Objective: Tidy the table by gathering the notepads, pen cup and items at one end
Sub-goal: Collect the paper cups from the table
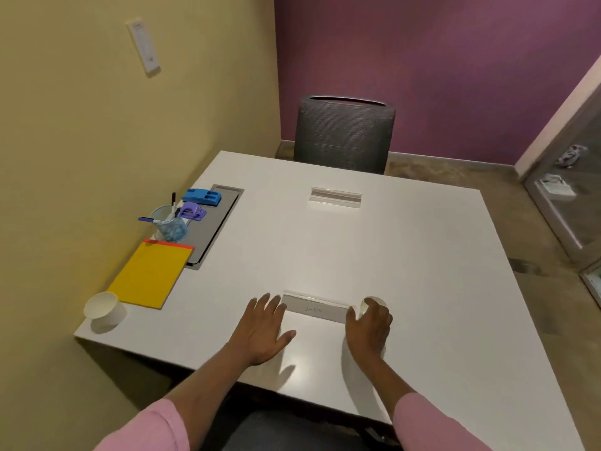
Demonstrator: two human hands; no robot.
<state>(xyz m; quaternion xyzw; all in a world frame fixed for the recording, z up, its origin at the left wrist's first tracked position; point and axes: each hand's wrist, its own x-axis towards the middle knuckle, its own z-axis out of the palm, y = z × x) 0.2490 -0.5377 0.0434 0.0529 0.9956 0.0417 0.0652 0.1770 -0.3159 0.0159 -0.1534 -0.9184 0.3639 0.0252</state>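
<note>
1. Small white paper cup (374,304) sits near the near edge of the white table (422,255), right of centre, just right of the clear name-plate holder (315,308). Right hand (369,327) is curled around its near side, fingers wrapped on the wall. Grip looks closed on the cup; lifted or not, cannot tell.
2. Handling estimate: paper cup is light and thin-walled, will crush if squeezed. Best held low around the wall with a gentle wrap, as now, not pinched at the rim. Contents not visible.
3. Left hand (263,330) lies flat and open on the table, fingers spread, fingertips just beside the left end of the name-plate holder. Holds nothing.
4. Gathered group lies along the left edge: a second paper cup (104,309) at the near left corner, a yellow notepad (151,275) with a red top binding just beyond it, then the pen cup (170,224) with markers leaning out.
5. Beyond the pen cup: a purple hole punch (192,210) and a blue stapler (202,196), both resting on the grey cable-tray lid (211,229).
6. Judgement: the held cup appears to be the last stray; it likely belongs beside the other cup, far left.
7. Second clear holder (336,196) stands mid-table, far side; a grey chair (343,135) behind it.
</note>
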